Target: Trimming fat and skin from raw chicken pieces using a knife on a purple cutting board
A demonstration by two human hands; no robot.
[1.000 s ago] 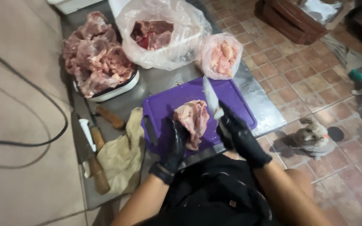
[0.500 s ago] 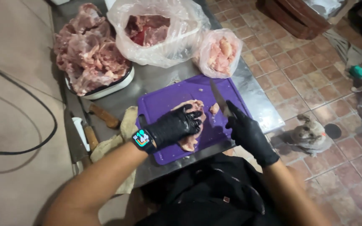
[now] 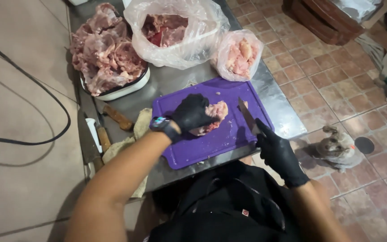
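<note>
The left hand [image 3: 192, 113], in a black glove with a watch at the wrist, lies palm down on a piece of raw meat [image 3: 213, 115], its grip closed over the top of the piece and pressing it onto the purple cutting board [image 3: 211, 143]. The meat sits near the middle of the board, pale pink, showing past the gloved fingers on the side toward the knife.

The right hand [image 3: 277, 152], also in a black glove, has its grip clenched around the handle of a knife [image 3: 248, 117]. The blade points away from the person and stands just beside the meat, its tip over the board; whether the edge touches the meat cannot be told.

The board rests on a metal counter [image 3: 171, 83]. Behind it, a white tray [image 3: 126, 88] is heaped with raw meat scraps, pink and greyish. Next to the tray a large clear plastic bag [image 3: 175, 31] lies open, holding darker red pieces of meat. A small clear bag [image 3: 238, 54], touching the far edge of the board, holds pale pink pieces.

Left of the board, a crumpled beige cloth [image 3: 135, 134] lies on the counter, with two wooden-handled tools [image 3: 117, 117] near it.

On the tiled floor [image 3: 328, 76] to the right, a small animal [image 3: 337, 145] sits near the counter's corner.
</note>
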